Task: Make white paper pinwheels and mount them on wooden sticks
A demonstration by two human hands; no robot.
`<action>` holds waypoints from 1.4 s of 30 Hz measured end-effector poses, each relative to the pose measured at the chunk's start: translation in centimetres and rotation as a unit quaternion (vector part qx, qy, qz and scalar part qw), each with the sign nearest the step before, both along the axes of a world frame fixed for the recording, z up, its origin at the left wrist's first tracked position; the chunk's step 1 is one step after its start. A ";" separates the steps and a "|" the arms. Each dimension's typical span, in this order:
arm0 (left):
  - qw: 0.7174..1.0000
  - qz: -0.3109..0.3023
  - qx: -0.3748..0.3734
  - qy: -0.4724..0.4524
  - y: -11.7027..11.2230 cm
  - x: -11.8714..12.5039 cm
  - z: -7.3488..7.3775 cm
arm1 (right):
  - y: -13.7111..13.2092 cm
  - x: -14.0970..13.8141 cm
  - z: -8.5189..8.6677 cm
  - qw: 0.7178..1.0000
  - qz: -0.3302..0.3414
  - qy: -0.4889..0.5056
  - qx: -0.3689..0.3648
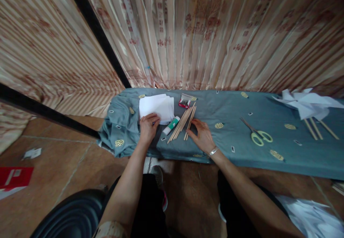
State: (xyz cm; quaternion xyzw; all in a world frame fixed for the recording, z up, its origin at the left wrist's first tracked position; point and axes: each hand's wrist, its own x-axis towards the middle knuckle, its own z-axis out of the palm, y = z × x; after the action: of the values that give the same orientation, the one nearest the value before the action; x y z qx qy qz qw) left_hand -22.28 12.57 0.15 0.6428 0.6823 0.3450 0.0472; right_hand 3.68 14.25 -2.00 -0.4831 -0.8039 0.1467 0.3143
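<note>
A stack of white paper sheets (156,105), slightly uneven at its right edge, lies on the cloth-covered bench. My left hand (148,127) rests on the stack's near edge, fingers laid across it and thumb apart. To the right, several thin wooden sticks (179,125) lie in a loose bundle. My right hand (203,134) is at the bundle's right side, thumb and forefinger apart and touching or nearly touching the outer sticks. Between paper and sticks lies a green and white glue stick (171,125). Behind the sticks sits a small open red box (185,101) with small dark contents.
Scissors (257,133) with pale green handles lie right of my right hand. White paper pinwheels (306,101) on sticks are at the bench's right end. A patterned curtain (188,33) hangs behind the bench (225,148). A black stool (72,216) stands at lower left.
</note>
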 end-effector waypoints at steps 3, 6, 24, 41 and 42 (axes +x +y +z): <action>1.000 0.004 0.000 0.010 0.0 0.1 0.1 | 0.0 0.0 0.1 1.000 -0.001 0.003 0.000; 0.999 0.015 -0.003 0.033 -0.1 0.5 0.6 | 0.0 -0.1 0.1 1.000 0.001 0.003 -0.001; 0.979 0.153 -0.005 -0.132 -0.9 1.3 3.6 | -0.4 1.1 1.4 0.998 -0.028 0.053 0.012; 0.987 0.096 -0.062 -0.109 -0.8 2.9 1.8 | -9.2 3.8 14.6 0.883 0.231 0.320 -0.253; 0.988 0.095 -0.060 -0.107 -0.8 2.9 1.7 | -10.7 4.3 15.4 0.859 0.279 0.326 -0.278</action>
State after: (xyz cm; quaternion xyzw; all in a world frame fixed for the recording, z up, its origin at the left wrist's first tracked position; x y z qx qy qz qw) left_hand -19.42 11.80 1.88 0.5307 0.7508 0.3727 0.1253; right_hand 8.00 3.51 13.42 -0.2299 -0.6821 0.5953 0.3570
